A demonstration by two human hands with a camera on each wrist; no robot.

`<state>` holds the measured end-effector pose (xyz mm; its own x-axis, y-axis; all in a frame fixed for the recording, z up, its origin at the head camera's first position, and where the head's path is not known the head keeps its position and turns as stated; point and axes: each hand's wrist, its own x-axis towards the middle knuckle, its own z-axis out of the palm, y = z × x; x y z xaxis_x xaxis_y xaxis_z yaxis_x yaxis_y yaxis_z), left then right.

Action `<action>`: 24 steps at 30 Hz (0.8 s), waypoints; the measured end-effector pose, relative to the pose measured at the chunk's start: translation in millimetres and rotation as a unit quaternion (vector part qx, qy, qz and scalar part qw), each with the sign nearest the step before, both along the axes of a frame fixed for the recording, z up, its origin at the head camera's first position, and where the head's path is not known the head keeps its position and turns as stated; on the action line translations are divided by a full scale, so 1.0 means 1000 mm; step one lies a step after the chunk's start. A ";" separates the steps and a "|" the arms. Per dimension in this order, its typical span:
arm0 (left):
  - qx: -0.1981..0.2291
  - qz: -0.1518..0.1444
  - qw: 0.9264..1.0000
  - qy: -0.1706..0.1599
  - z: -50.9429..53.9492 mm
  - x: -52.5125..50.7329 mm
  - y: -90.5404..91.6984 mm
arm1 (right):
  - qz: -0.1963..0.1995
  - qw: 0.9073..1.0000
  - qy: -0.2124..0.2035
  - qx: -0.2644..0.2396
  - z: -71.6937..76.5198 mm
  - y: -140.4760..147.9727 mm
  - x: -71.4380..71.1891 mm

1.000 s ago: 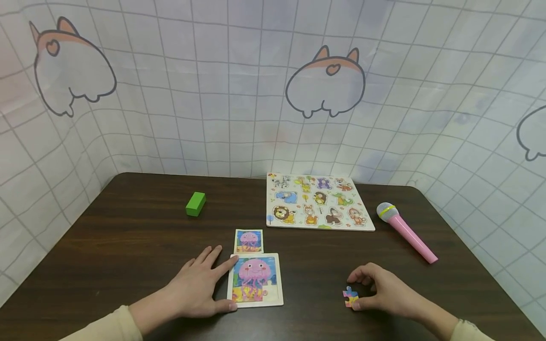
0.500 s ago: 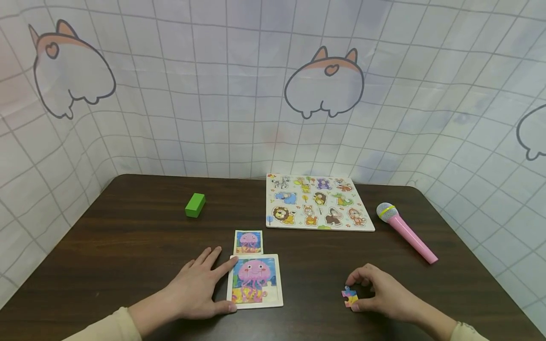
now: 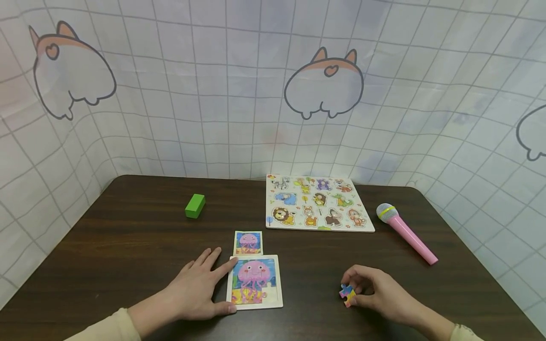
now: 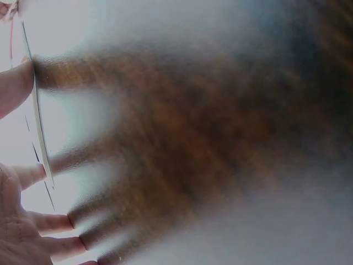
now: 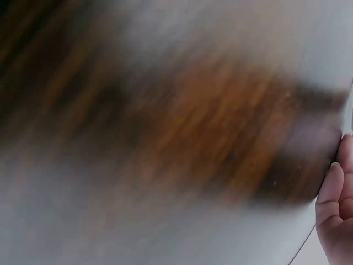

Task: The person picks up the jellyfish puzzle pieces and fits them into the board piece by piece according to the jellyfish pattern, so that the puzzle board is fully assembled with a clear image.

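Note:
My left hand (image 3: 194, 286) lies on the table with its fingers spread. Its index finger and thumb touch the left edge of a white-framed jellyfish jigsaw puzzle (image 3: 253, 270), which has a gap at its lower right. In the left wrist view, the frame appears edge-on as a thin strip (image 4: 38, 116) by the fingertips. Well to the right of the frame, my right hand (image 3: 379, 291) pinches a blue, pink and yellow jigsaw piece (image 3: 348, 294) between thumb and fingers, the piece slightly tilted. The right wrist view shows the curled thumb and fingers (image 5: 331, 187), but the piece is not visible there.
A small jellyfish picture card (image 3: 248, 243) touches the frame's far edge. Farther back lie a green block (image 3: 195, 206), an animal puzzle board (image 3: 320, 203) and a pink toy microphone (image 3: 407, 232). A gridded white curtain (image 3: 230, 94) stands behind the table.
My right hand has shifted slightly left with the jigsaw piece, which has turned and tilted a little. The left hand and the framed puzzle stay in place.

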<state>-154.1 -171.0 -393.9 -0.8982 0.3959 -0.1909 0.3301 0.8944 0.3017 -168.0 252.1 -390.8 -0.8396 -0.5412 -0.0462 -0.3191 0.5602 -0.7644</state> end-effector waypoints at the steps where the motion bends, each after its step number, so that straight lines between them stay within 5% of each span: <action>1: 0.000 0.000 1.000 0.001 0.000 0.000 0.000 | -0.004 1.000 -0.003 -0.007 0.000 0.000 -0.001; 11: 0.000 -0.001 1.000 0.008 -0.001 0.001 0.000 | -0.096 0.989 -0.107 -0.044 0.004 -0.014 -0.008; 24: 0.004 0.002 1.000 0.007 -0.001 0.001 -0.001 | -0.097 0.967 -0.203 -0.117 0.010 -0.070 -0.016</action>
<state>-152.6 -171.8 -394.7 -0.9022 0.3946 -0.1742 0.3316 0.8928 0.3049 -184.5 182.1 -380.7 -0.8644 -0.4113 -0.2893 0.1285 0.3756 -0.9178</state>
